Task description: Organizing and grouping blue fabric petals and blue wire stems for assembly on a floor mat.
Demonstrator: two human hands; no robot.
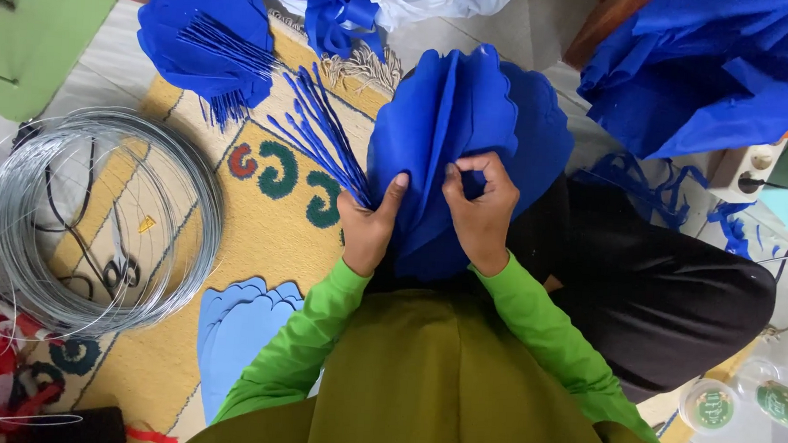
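1. Head view: a fan of dark blue scalloped petal sheets (pixel 469 136) is held upright at frame centre, over the lap.
2. Left hand (pixel 369 225) is pressed against the fan's lower left edge, thumb laid flat on the sheet, fingers hidden behind it; a closed grip is read, but full finger contact cannot be told.
3. Right hand (pixel 479 207) is closed in a pinch on a fold near the fan's middle, thumb and forefinger together, remaining fingers curled.
4. Fan body is spread from 11 to 2 o'clock of the hands; its lower tip is hidden between the wrists.
5. A bundle of thin blue strips (pixel 323 130) is fanned out at 10 o'clock of the left hand, its lower ends touching or tucked under that hand; which one cannot be told.
6. A second blue petal stack with strips (pixel 207 41) is laid on the yellow patterned rug (pixel 261 233) at 10 o'clock, well apart.
7. A coil of bare steel wire (pixel 84 217) is placed at 9 o'clock, partly on the rug.
8. Light blue cut petals (pixel 239 325) are stacked at 7 o'clock, just beside the left green sleeve.
9. Loose blue sheeting (pixel 702 67) is piled at 2 o'clock.
10. Two small lidded cups (pixel 740 400) are seen at 4 o'clock.
11. No obstruction is seen between hands and fan.
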